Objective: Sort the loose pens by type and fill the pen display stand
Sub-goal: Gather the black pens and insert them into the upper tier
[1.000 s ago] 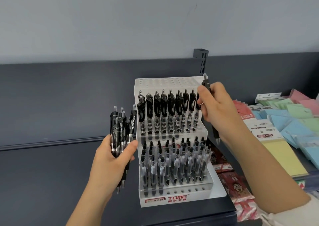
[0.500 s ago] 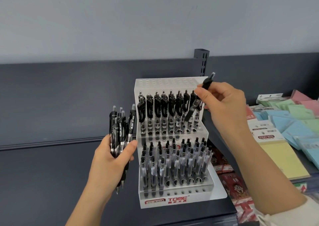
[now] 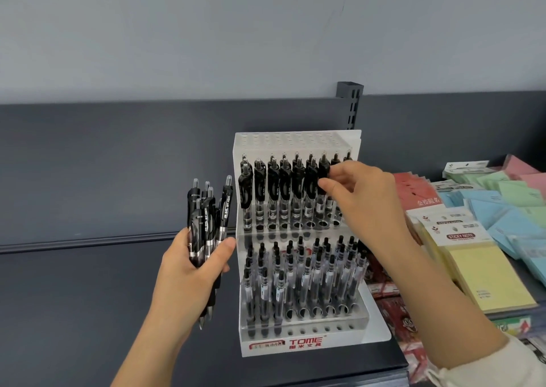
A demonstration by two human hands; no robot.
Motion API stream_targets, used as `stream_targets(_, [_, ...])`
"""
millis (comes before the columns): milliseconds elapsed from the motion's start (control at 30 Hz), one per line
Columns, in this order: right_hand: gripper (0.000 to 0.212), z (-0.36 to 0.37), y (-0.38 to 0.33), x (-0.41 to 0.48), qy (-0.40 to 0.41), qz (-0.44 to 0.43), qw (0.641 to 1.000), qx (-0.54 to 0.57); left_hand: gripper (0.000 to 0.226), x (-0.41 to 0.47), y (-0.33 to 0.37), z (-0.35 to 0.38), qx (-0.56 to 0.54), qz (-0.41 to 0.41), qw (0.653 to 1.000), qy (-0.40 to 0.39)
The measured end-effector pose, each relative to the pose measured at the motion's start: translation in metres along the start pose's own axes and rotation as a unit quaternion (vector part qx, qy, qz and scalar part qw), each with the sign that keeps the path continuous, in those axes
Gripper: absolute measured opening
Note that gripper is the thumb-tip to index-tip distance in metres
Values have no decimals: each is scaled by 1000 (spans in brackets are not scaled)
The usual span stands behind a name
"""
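Pale grey wall (image 3: 206, 32) rises behind a dark grey shelf (image 3: 88, 312), where a white tiered pen stand (image 3: 295, 344) sits near the front edge, its two lower tiers stocked with black pens. Sticky note pads (image 3: 484, 271) lie to its right. The left hand (image 3: 189, 271) keeps its grip curled round a bundle of black pens (image 3: 206, 218), upright just beside the stand. The right hand (image 3: 363, 197) has its grip pinching one pen (image 3: 323, 166) standing toward the right of the middle tier.

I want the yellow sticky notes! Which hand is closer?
Right. The right hand pinches a pen in the stand, just left of the yellow sticky notes. The left hand grips a pen bundle beyond the stand.
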State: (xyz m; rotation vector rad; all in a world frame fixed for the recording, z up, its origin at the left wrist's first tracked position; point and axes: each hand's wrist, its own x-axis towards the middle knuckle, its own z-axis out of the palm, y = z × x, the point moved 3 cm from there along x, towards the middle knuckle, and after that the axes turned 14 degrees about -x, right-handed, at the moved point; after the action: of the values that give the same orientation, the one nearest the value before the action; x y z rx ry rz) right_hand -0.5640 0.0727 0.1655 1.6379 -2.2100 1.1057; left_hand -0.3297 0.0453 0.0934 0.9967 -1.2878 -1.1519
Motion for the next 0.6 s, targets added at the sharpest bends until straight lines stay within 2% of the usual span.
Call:
stream_targets(300, [21, 5, 8, -1, -14, 14, 997, -72, 16, 0, 2, 1, -4, 3, 1000, -1])
stream_targets(400, [22, 0, 6, -6, 24, 24, 998, -52, 16, -3, 5, 2, -12, 10, 1000, -3])
stream_targets(467, [23, -7, -3, -12, 30, 13, 999, 2, 15, -5, 8, 2, -15, 15, 1000, -3])
stream_targets(600, [21, -8, -39, -34, -86, -51, 992, 74, 14, -10, 14, 3, -1, 35, 999, -15])
